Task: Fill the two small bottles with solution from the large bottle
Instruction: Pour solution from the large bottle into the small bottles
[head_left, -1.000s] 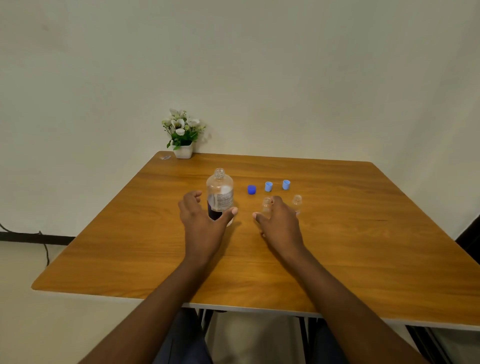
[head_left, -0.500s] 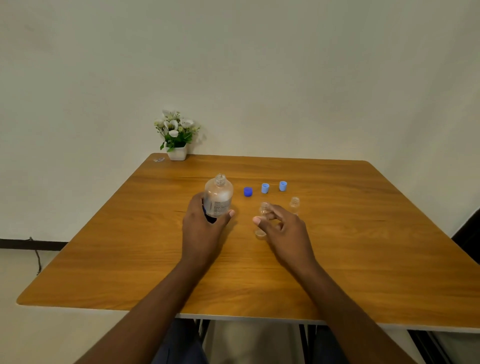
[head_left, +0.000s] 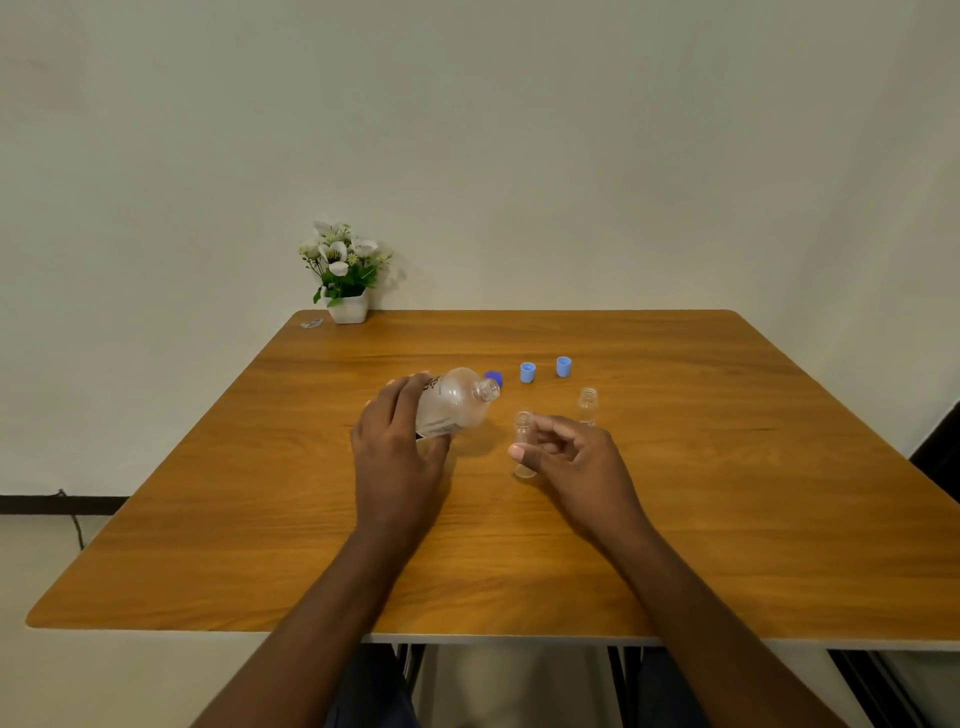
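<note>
Tipping the large bottle (head_left: 454, 402), my left hand (head_left: 397, 452) wrapped round its base, I keep its open neck just above the near small bottle (head_left: 523, 441) pinched in my right hand (head_left: 571, 460), judging a slow tilt avoids spilling.

Clear large bottle (head_left: 457, 400) tilting rightward, uncapped; one small bottle (head_left: 522, 441) standing beside it, another small bottle (head_left: 587, 404) sitting farther right.
</note>
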